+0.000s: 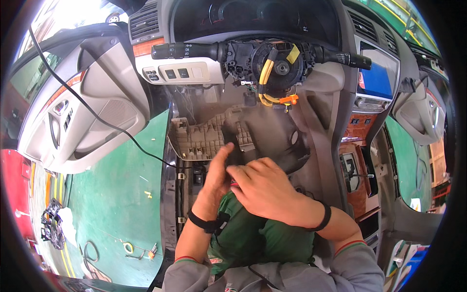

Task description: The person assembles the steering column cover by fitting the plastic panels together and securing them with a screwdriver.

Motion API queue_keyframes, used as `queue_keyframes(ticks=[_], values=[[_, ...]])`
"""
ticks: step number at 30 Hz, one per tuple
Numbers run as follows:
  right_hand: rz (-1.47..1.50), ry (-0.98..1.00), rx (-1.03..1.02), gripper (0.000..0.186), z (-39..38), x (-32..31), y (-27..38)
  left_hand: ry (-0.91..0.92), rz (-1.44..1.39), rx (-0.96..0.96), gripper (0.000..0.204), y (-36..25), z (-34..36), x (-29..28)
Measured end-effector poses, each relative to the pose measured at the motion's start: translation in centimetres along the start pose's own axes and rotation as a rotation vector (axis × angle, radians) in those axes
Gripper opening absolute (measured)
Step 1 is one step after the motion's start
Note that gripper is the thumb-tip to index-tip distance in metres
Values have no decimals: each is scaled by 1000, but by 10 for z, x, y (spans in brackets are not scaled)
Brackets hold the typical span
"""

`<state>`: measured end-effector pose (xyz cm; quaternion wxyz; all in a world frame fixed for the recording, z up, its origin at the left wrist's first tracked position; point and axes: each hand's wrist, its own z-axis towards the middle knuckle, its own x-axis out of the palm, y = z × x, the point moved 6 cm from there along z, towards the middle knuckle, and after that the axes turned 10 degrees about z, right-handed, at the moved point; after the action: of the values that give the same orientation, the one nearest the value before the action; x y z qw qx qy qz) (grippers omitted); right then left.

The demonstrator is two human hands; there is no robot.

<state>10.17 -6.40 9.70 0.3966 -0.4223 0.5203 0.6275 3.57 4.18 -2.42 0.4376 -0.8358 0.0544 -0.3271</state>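
Note:
My hands meet above my lap, in front of a steering column that has no wheel on it. My left hand is closed, with one digit pointing up and the other fingers hidden. Over it lies my right hand, its fingers bent inward against the left. A small reddish bit shows between them; what it belongs to is hidden. Beyond the hands, a beige ribbed trim panel rests in the footwell beside a dark curved cover. Yellow wires with an orange connector hang from the column.
A left stalk and a right stalk stick out from the column. The open door stands at left, with a black cable crossing toward the sill. The centre console borders my right. Tape lies on the green floor.

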Motion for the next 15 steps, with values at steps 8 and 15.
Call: queue_keyframes(ticks=[8,15], values=[[449,-790,207,45,-74,-73,-115,-15,138,-56,53,-62,15,37],[1299,-597,361,98,-50,-46,-145,183,75,46,51,-95,59,54]])
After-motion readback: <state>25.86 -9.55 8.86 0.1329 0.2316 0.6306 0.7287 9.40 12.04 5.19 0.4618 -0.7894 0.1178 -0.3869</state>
